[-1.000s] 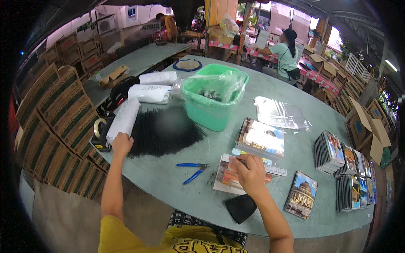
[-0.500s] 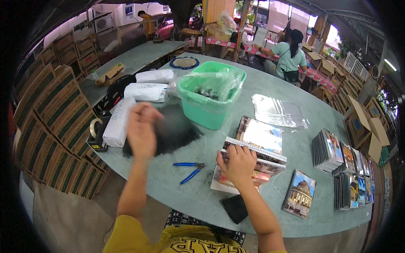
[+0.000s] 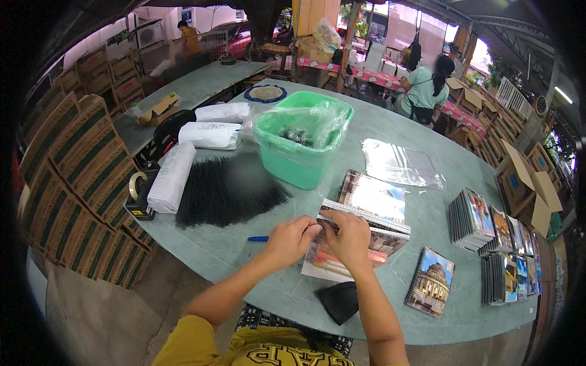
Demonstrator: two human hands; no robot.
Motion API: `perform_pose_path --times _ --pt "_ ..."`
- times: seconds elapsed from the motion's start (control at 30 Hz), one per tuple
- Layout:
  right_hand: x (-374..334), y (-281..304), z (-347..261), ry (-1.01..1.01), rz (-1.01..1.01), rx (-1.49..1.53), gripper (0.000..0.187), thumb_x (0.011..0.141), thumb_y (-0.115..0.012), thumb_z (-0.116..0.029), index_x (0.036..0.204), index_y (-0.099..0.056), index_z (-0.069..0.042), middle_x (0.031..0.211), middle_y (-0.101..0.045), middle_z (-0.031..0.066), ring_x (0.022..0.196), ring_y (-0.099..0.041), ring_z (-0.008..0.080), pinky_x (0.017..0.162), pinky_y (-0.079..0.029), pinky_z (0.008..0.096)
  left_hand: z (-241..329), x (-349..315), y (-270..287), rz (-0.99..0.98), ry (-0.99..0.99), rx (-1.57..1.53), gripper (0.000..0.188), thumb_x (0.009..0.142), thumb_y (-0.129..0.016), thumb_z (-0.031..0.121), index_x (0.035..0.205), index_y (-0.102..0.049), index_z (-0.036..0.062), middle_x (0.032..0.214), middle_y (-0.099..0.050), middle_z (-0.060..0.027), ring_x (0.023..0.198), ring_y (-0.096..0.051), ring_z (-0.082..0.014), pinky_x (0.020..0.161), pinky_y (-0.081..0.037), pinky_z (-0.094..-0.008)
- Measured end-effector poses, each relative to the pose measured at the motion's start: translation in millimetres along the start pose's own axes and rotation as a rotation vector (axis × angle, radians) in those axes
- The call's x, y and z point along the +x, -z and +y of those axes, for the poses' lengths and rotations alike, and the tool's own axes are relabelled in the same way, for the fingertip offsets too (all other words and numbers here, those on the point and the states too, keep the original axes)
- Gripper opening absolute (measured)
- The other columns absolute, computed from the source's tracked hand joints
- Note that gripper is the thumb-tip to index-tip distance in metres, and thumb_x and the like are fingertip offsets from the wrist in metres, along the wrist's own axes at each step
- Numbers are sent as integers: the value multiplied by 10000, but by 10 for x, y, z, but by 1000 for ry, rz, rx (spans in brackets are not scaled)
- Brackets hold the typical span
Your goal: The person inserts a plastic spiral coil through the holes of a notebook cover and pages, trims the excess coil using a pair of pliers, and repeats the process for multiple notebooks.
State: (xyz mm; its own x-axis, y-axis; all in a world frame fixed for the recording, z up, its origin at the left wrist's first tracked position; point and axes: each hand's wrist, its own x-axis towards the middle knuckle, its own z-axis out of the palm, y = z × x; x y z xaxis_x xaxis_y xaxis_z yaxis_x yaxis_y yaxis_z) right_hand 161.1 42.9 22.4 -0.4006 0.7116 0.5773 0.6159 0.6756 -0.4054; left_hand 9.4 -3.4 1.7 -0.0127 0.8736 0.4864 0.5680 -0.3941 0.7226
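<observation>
My right hand [image 3: 347,235] grips the left end of a punched notebook [image 3: 387,240] that rests on other printed sheets and books. My left hand [image 3: 292,243] meets it at that corner, its thumb and fingers pinched together; whatever they hold is too small to make out. Just beyond lies another notebook [image 3: 373,198] with a shiny cover. Under my wrists are sheets with a reddish picture [image 3: 329,261]. Blue-handled cutters [image 3: 257,238] are mostly hidden behind my left hand. Many thin black binding coils [image 3: 229,189] are spread on the table to the left.
A green bin [image 3: 296,161] with a plastic liner stands beyond the coils, beside white wrapped rolls [image 3: 210,135]. Clear plastic sleeves [image 3: 400,163] lie to the right. Finished notebooks [image 3: 471,219] are stacked at the right edge, one [image 3: 431,280] apart. A black pad [image 3: 339,302] lies near me.
My left hand has come from over the black coils to the notebook's left corner, covering most of the cutters. The right hand stays on the notebook, its fingers shifted slightly.
</observation>
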Motion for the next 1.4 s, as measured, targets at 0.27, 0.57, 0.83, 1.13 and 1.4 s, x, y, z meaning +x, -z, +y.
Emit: perform_pose_path --times 0.27,0.57,0.83,1.13,1.4 --pt "-25 35 -51 38 -14 -6 195 699 -656 -118 894 -671 -122 802 -636 31 742 -596 231 652 -423 351 -44 112 142 -383 1020 -1297 342 953 -454 373 806 -521 73 521 -422 40 373 -346 -59 325 -258 -200" --pt "-7 -1 -88 67 -17 -33 193 698 -671 -119 890 -666 -136 784 -616 24 745 -596 223 643 -422 350 -61 15 166 -359 974 -1336 317 950 -469 358 823 -508 70 565 -409 40 421 -343 -38 317 -245 -184" --pt "-6 32 -103 -23 -56 -10 211 703 -690 -149 911 -669 -119 819 -637 61 777 -608 260 688 -435 367 -114 -11 164 -285 535 -667 259 958 -470 284 924 -582 53 651 -470 10 486 -426 -53 379 -338 -202" --pt "-20 8 -77 30 4 -1 192 705 -680 -140 893 -648 -115 818 -635 51 760 -601 247 655 -415 361 -112 158 52 231 -334 207 274 858 -607 297 927 -602 31 678 -562 -85 603 -578 -230 559 -444 -349" --pt "-15 -99 -38 73 -26 -198 156 750 -684 -159 875 -609 -103 776 -634 46 664 -575 259 636 -383 384 -38 303 525 -267 -55 138 276 818 -645 272 959 -597 41 828 -597 -143 763 -601 -282 679 -462 -362"
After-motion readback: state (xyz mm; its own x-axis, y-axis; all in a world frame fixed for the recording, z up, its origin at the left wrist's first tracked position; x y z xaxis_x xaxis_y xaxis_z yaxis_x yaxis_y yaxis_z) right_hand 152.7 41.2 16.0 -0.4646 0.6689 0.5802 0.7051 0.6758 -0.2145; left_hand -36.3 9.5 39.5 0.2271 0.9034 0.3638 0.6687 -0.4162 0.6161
